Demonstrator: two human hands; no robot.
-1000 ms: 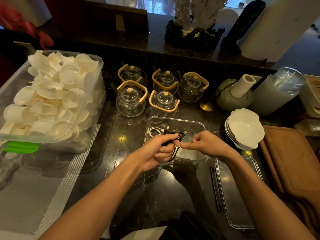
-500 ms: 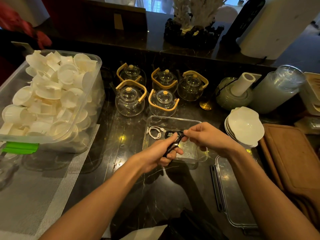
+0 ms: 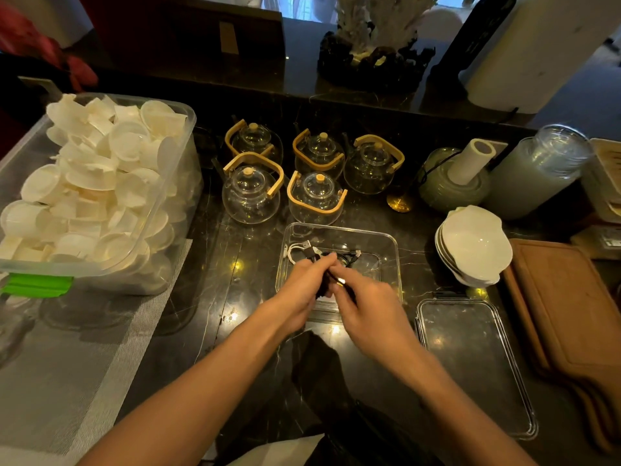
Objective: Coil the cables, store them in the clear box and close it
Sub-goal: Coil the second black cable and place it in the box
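Both hands meet at centre frame, over the near edge of the clear box [image 3: 389, 245]. Left hand [image 3: 304, 290]: fingers curled tight around a bundle of black cable [image 3: 324, 290], thumb pressed on top. Right hand [image 3: 364, 302]: thumb and forefinger pinched on the same black cable where it leaves the left fist; a small bright glint shows at the pinch point, probably a connector, too small to confirm. Hands are touching or nearly so at the fingertips.

Clear box sits open on the dark marble counter [image 3: 235, 331], just below centre. Inside, at its far left corner, a coiled white cable [image 3: 295, 252] lies on the floor of the box. Beside it, toward the middle, a second black cable coil [image 3: 346, 257] with plugs showing. Whether the held cable touches the coil in the box cannot be told; the fingers cover the junction.

Clear lid [image 3: 470, 364] lies flat on the counter at lower right of the frame, just beside the box, separate from it.

Surroundings: five glass teapots [image 3: 250, 193] with wooden handles grouped above the box; large tub of white cups [image 3: 100, 183] at left; stack of white bowls [image 3: 473, 243] at right, with a wooden board [image 3: 564, 307] at the right edge.
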